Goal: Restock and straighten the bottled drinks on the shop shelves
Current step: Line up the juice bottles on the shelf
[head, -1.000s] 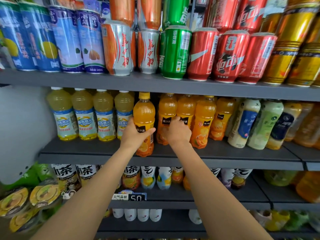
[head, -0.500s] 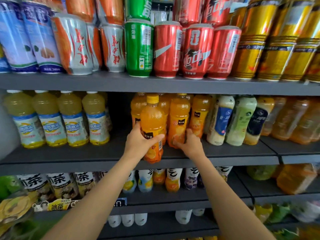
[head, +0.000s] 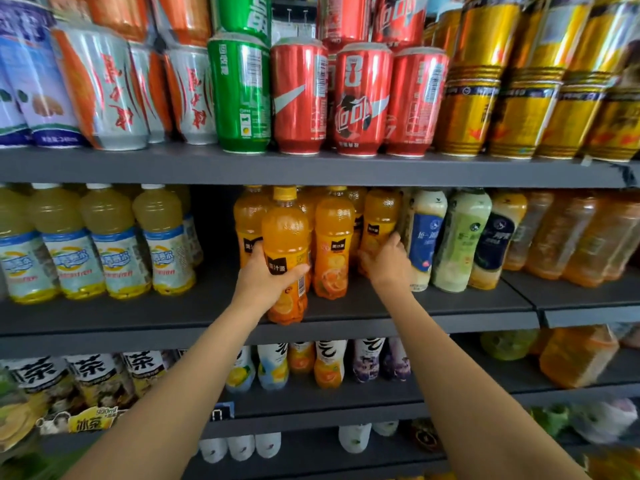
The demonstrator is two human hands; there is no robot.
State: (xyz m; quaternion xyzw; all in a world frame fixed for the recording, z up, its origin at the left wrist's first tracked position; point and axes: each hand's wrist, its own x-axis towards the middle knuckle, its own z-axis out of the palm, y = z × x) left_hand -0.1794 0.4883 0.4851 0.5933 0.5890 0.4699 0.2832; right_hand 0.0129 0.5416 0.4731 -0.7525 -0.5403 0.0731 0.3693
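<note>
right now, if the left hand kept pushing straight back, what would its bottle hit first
Most likely the orange juice bottle right behind the held bottle in the left hand; the depth between them is unclear.

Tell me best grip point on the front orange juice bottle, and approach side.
Grip the orange juice bottle at its labelled waist, coming from the open shelf front and left, as the left hand does. It stands upright at the shelf edge; neighbours crowd its right and back, so fingers fit only there.
</note>
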